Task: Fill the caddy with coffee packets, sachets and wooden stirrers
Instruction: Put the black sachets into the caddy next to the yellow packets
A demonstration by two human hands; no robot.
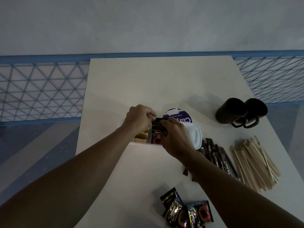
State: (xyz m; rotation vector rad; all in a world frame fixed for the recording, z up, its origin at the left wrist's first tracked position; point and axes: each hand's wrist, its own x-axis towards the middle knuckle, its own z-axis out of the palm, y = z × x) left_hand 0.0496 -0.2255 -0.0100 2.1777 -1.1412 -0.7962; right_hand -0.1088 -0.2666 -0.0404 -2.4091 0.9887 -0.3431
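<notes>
A white caddy (141, 145) stands mid-table, mostly hidden by my hands. Both hands pinch black coffee packets (158, 129) standing in one compartment: my left hand (139, 119) holds their top left edge, my right hand (176, 139) their right side. Yellow sachets (141, 136) show in the compartment to the left. More black coffee packets (185, 211) lie near the front edge. Brown stick sachets (217, 155) lie right of my right wrist, and a pile of wooden stirrers (253, 162) lies further right.
A purple-and-white wipes tub (179, 116) with its white lid (195, 135) open sits just behind the caddy. Two black mugs (240, 112) stand at the back right. The white table (156, 83) ends at a blue mesh railing (41, 89) on the left.
</notes>
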